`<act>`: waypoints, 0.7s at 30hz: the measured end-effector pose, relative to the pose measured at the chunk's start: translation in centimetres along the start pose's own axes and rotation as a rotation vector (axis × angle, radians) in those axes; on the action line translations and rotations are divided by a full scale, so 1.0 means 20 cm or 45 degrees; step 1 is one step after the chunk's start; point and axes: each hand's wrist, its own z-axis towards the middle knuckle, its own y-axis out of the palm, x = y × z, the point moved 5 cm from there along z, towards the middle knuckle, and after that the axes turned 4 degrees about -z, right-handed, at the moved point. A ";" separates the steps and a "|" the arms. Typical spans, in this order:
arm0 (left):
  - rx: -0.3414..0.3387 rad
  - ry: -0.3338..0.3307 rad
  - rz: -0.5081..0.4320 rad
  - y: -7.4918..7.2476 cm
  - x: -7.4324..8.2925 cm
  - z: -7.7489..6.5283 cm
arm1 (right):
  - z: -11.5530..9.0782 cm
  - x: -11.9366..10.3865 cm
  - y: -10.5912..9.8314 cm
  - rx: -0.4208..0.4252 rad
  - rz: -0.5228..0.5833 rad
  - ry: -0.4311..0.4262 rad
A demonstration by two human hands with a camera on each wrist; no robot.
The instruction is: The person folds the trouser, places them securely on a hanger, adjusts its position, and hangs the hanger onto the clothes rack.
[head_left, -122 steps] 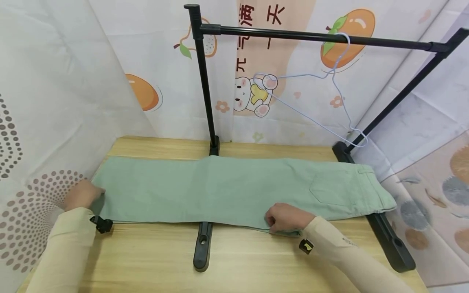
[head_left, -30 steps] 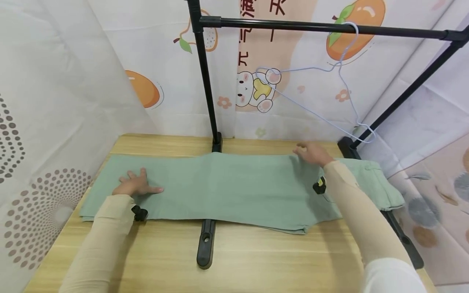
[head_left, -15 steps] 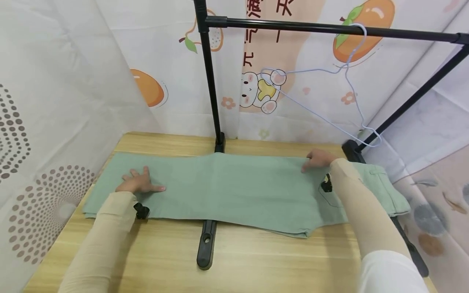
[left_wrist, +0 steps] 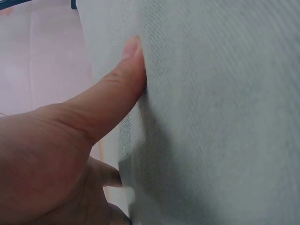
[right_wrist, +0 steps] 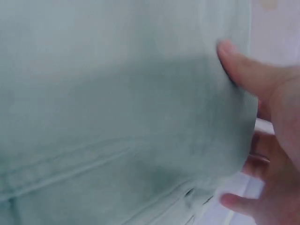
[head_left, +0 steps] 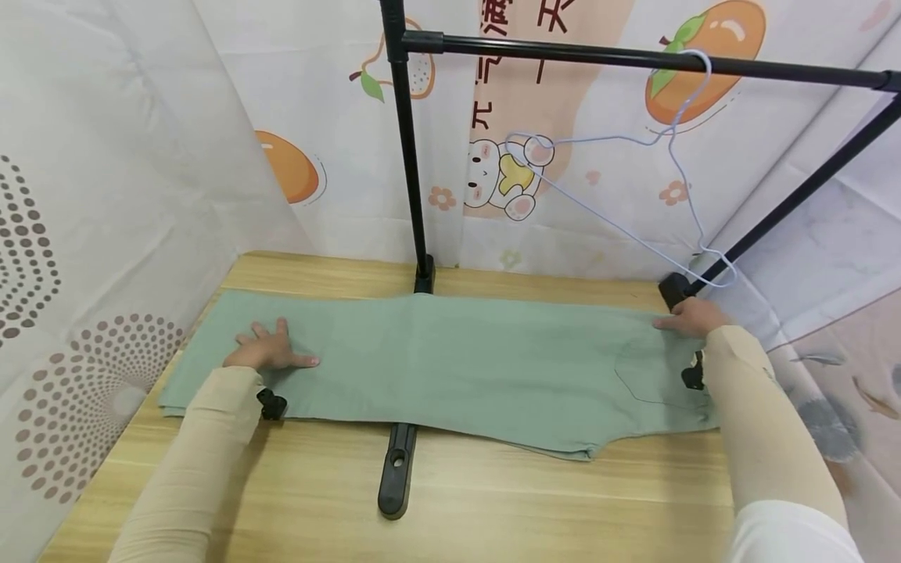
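Note:
A pair of pale green pants, folded lengthwise, lies along the wooden table, crossing the rack's feet. On the leg end at the left rests my left hand, fingers spread and thumb straight on the cloth. The left wrist view shows this thumb touching the fabric. At the far edge near the waist end is my right hand. Its thumb lies on top of the pants in the right wrist view, while the other fingers lie around the edge. My right forearm covers the waistband in the head view.
A black rack's rail spans above the table. From it hangs a light blue wire hanger. One black foot sticks out under the pants at the front. Printed curtains enclose the back and sides.
My left hand let go of the leg's end corner, moved onto the cloth and has stayed there. My right hand went from the front edge to the far edge, then right toward the waist.

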 end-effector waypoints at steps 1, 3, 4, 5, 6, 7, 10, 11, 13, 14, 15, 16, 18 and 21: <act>0.001 0.002 -0.001 0.00 0.00 0.00 | -0.01 0.02 -0.01 0.012 -0.006 0.025; 0.003 0.004 -0.003 -0.01 0.00 0.00 | -0.03 0.05 -0.02 0.027 -0.039 0.084; 0.004 0.004 -0.002 -0.01 0.01 0.00 | -0.04 0.06 -0.02 0.024 -0.052 0.106; 0.004 0.004 -0.004 -0.01 0.01 0.00 | -0.05 0.07 -0.02 0.020 -0.069 0.126; 0.005 0.002 -0.007 -0.01 0.01 0.00 | -0.06 0.08 -0.02 0.006 -0.080 0.142; 0.005 0.002 -0.012 -0.02 0.01 -0.01 | -0.06 0.08 -0.02 -0.013 -0.097 0.146; 0.003 0.017 -0.015 -0.01 0.02 0.00 | -0.06 0.12 -0.01 -0.112 -0.138 0.095; 0.004 0.021 -0.016 0.00 0.03 0.00 | -0.06 0.14 0.00 -0.148 -0.135 0.075; 0.004 0.027 -0.013 0.02 0.03 0.00 | -0.08 0.17 0.00 -0.194 -0.147 0.022; 0.005 0.027 -0.008 0.02 0.03 0.01 | -0.09 0.19 0.00 -0.206 -0.150 0.004; 0.007 0.026 -0.004 0.03 0.03 0.01 | -0.10 0.20 0.00 -0.209 -0.143 -0.002; 0.009 0.020 -0.004 0.04 0.03 0.01 | -0.12 0.21 0.00 -0.217 -0.121 0.005; 0.009 0.012 -0.003 0.05 0.03 0.01 | -0.14 0.22 0.01 -0.204 -0.084 0.006; 0.014 0.007 -0.005 0.05 0.03 0.02 | -0.16 0.25 0.02 -0.190 -0.021 0.030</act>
